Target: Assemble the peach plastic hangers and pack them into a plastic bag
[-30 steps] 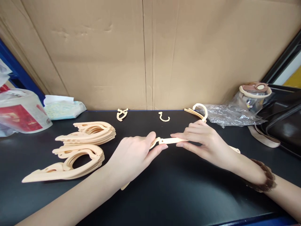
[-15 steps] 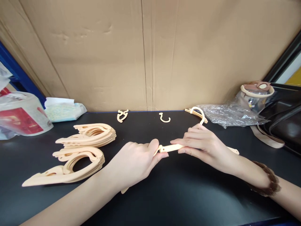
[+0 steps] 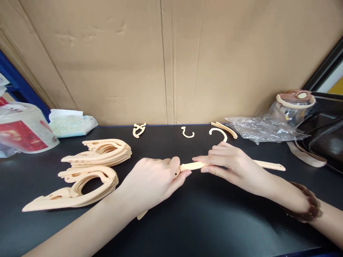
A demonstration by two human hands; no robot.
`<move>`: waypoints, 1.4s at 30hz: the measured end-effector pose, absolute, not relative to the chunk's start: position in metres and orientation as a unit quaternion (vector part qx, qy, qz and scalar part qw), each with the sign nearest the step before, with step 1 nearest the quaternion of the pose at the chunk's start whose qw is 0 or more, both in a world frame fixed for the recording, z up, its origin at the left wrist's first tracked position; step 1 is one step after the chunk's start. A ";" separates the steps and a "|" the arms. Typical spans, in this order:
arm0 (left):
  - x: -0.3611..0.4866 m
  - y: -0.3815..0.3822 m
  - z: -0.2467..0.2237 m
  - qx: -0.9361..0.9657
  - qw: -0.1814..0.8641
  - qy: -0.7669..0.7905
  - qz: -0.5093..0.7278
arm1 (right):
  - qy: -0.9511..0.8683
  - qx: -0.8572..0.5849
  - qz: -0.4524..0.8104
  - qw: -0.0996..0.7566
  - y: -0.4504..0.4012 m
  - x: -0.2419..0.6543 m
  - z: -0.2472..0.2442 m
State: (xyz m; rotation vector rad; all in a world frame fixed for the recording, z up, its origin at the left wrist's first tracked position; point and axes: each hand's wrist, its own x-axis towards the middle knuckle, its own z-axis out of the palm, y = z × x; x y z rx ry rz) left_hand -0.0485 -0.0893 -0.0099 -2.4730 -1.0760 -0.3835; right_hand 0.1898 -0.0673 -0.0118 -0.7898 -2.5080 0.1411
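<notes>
My left hand point(image 3: 158, 182) pinches one end of a cream plastic folding hanger, with thumb and fingers closed at a joint that has a small hole. One tip of this piece pokes out below my left wrist. My right hand point(image 3: 232, 165) grips the other side of the folding hanger point(image 3: 193, 166). Its curved hook point(image 3: 218, 132) rises behind my right fingers, and a straight arm point(image 3: 270, 165) sticks out to the right past the wrist. Fingers hide much of the middle.
Two stacks of cream hanger parts point(image 3: 93, 203) lie left. Farther back are a small clip-shaped part point(image 3: 139, 130), a loose hook point(image 3: 188, 132) and thin strips point(image 3: 225, 129). Tissues point(image 3: 73, 125), a roll point(image 3: 26, 128), plastic wrap point(image 3: 264, 128), a bottle point(image 3: 294, 107) and a black bag point(image 3: 327, 132) stand around.
The hanger has turned between my hands: its hook has swung slightly left and lower, and the straight arm now shows more beyond my right wrist. Both hands keep their hold.
</notes>
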 end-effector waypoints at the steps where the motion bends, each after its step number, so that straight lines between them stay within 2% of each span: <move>1: -0.048 -0.089 -0.009 -0.883 0.206 -0.396 -0.143 | -0.920 -0.299 0.045 0.248 -0.067 0.189 -0.011; 6: -0.051 -0.082 0.002 -0.873 0.213 -0.414 -0.144 | -0.916 -0.352 -0.035 0.189 -0.053 0.199 -0.006; 11: -0.065 -0.069 0.003 -0.880 0.238 -0.370 -0.181 | -0.893 -0.382 -0.135 0.195 -0.032 0.222 -0.003; 17: -0.069 -0.070 -0.004 -0.853 0.166 -0.404 -0.285 | -0.886 -0.373 -0.186 0.204 -0.027 0.231 -0.004; 21: -0.062 -0.076 -0.001 -0.809 0.215 -0.426 -0.342 | -0.896 -0.355 -0.176 0.201 -0.032 0.224 -0.006; 23: -0.059 -0.078 -0.001 -0.814 0.206 -0.411 -0.356 | -0.902 -0.349 -0.157 0.200 -0.035 0.219 -0.006; 28: -0.054 -0.083 -0.007 -0.894 0.011 -0.321 -0.314 | -0.889 -0.364 -0.120 0.248 -0.044 0.210 -0.006; 30: -0.053 -0.085 -0.009 -0.900 -0.024 -0.301 -0.314 | -0.879 -0.374 -0.115 0.272 -0.047 0.208 -0.007; 34: -0.052 -0.088 -0.003 -0.903 -0.042 -0.323 -0.282 | -0.873 -0.377 -0.119 0.286 -0.049 0.206 -0.008; 42: -0.052 -0.081 -0.005 -0.913 -0.002 -0.355 -0.202 | -0.864 -0.353 -0.163 0.320 -0.049 0.204 -0.009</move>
